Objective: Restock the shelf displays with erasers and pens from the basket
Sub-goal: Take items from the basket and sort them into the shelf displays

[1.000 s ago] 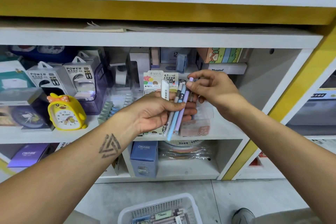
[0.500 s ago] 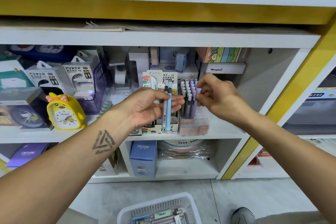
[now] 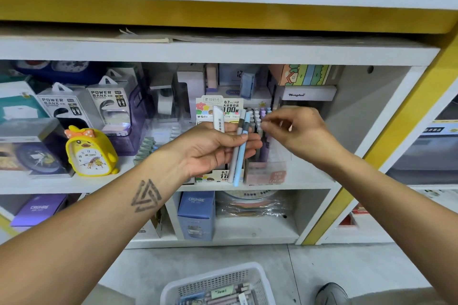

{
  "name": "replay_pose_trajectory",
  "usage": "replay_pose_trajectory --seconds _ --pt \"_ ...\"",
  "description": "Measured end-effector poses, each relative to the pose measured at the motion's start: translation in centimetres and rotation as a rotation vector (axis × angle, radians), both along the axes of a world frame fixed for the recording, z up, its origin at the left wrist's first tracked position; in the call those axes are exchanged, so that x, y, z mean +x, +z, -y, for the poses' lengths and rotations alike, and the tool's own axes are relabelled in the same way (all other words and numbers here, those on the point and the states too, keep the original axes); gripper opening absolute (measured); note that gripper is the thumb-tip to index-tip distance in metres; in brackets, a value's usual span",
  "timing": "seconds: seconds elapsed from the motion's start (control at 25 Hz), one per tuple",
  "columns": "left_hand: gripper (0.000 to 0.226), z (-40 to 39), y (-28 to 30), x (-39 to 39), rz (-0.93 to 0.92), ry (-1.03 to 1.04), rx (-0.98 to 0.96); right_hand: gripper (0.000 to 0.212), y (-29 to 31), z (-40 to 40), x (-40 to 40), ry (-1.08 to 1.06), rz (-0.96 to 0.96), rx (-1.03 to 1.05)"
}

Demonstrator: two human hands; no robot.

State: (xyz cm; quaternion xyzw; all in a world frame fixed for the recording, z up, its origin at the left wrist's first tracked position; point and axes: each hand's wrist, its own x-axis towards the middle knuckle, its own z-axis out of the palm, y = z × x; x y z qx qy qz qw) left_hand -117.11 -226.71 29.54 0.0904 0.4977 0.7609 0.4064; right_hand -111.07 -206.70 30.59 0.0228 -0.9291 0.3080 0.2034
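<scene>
My left hand (image 3: pixel 210 148) grips a white stick eraser (image 3: pixel 219 119), a grey pen (image 3: pixel 235 156) and a light blue pen (image 3: pixel 241 156) upright in front of the middle shelf. Just behind them stands a clear pen display box (image 3: pixel 270 173) with several pastel pens in it, a purple pen (image 3: pixel 264 151) among them. My right hand (image 3: pixel 300 131) hovers at the pen tops with fingertips curled together; blur hides whether they pinch a pen. The white basket (image 3: pixel 173 287), with more pens and erasers inside, sits on the floor below.
A pencil-lead carton (image 3: pixel 220 106) stands behind my left hand. A yellow duck clock (image 3: pixel 90 153) and power bank boxes (image 3: pixel 106 104) fill the shelf's left side. Below the shelf stands a blue box (image 3: pixel 197 215); a shoe (image 3: pixel 330 293) shows at the bottom right.
My right hand took a purple pen from the bunch in my left hand and carried it to the display box, where it now stands. My left hand holds one pen fewer.
</scene>
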Motion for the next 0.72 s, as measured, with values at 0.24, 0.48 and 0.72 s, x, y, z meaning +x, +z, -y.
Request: replay_pose_trajectory --seconds 0.24,0.48,0.72 --pt "0.028 -0.4 0.0 0.5 -0.028 -0.044 -0.007 0.011 1.1 1.9 -0.5 0.044 0.193 -0.647" --pt "0.034 0.0 0.1 -0.7 0.066 0.137 -0.002 0.008 2.5 -2.0 -1.1 -0.171 -0.042 -0.516" --pt "0.028 -0.2 0.1 -0.2 0.117 0.13 -0.032 0.011 -0.1 -2.7 -1.4 -0.137 -0.039 -0.009"
